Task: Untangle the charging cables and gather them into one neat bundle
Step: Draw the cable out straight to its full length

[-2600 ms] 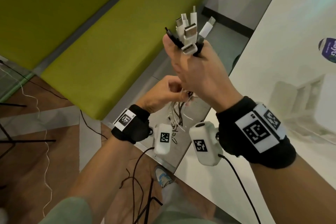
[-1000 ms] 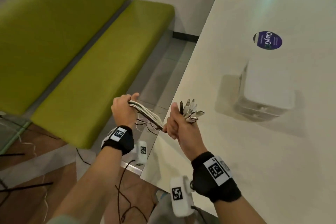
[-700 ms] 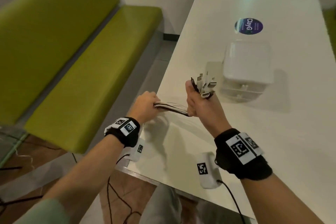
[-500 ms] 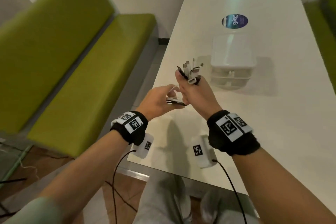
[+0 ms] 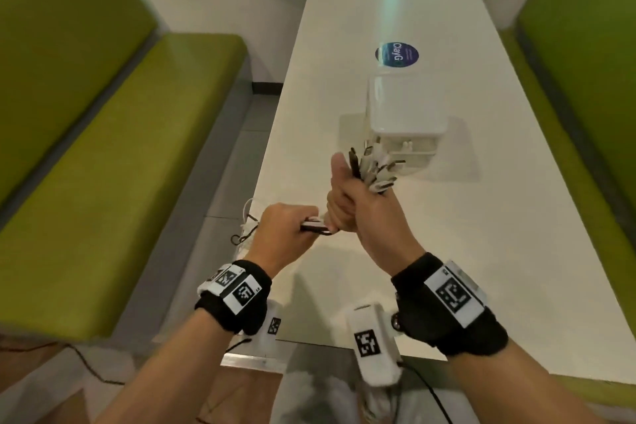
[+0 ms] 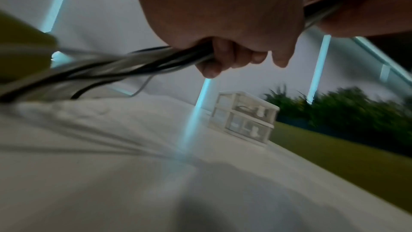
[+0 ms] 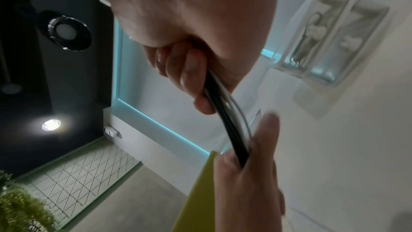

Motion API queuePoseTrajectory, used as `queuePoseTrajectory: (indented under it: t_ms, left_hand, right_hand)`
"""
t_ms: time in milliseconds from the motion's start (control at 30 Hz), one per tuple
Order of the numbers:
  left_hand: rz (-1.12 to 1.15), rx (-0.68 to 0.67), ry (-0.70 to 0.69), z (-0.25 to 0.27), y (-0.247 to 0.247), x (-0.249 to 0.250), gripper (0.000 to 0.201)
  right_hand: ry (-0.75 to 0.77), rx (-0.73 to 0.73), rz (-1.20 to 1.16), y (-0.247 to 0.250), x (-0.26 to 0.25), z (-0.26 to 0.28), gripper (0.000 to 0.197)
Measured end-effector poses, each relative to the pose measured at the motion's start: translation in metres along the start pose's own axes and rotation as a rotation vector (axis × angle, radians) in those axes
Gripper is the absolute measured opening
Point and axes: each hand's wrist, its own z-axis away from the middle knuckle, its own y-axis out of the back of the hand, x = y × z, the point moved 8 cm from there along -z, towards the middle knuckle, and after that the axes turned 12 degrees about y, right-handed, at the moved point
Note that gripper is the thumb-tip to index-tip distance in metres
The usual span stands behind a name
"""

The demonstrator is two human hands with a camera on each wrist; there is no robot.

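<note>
Several black and white charging cables (image 5: 315, 226) run as one bunch between my two hands above the white table (image 5: 481, 217). My right hand (image 5: 358, 203) grips the bunch near its plug end, and the plugs (image 5: 375, 169) fan out above its fist. My left hand (image 5: 285, 231) grips the same bunch just to the left, close to the right hand. The loose cable tails (image 5: 246, 227) hang off the table's left edge. In the left wrist view the cables (image 6: 133, 64) trail left from curled fingers (image 6: 225, 59). The right wrist view shows the cables (image 7: 225, 112) passing from my right fist to the left hand (image 7: 252, 165).
A small clear two-drawer box (image 5: 406, 110) stands on the table just beyond the plugs. A round blue sticker (image 5: 396, 54) lies farther back. Green benches (image 5: 113, 162) flank the table on both sides. Grey floor lies between the left bench and the table.
Both hands have carried the bunch from beside the bench to above the table. The left hand slid along the cables toward the right hand. The view swung to face down the table.
</note>
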Motion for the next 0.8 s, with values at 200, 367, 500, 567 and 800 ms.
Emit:
queuePoseTrajectory:
  t_ms: [200,367,500,567,800]
  left_hand:
    - [-0.014,0.038,0.043,-0.012,0.005,0.001,0.052]
    - [-0.030,0.057,-0.024,-0.018,0.007,0.019,0.053]
    - [-0.070,-0.003,-0.056,-0.029,-0.015,0.043,0.057]
    - [-0.176,-0.106,0.006,-0.034,-0.030,0.045,0.056]
    - [-0.014,-0.261,-0.125,-0.023,-0.014,0.134,0.078]
  right_hand:
    - [0.011,0.059,-0.111,0.020,-0.017,0.006,0.049]
    - [0.076,0.104,-0.162,0.054,-0.053,0.015,0.050]
    - [0.101,0.177,-0.159,0.077,-0.070,0.014,0.050]
    - [0.094,0.277,-0.162,0.093,-0.067,0.011,0.052]
    - [0.111,0.365,-0.130,0.100,-0.061,0.005,0.054]
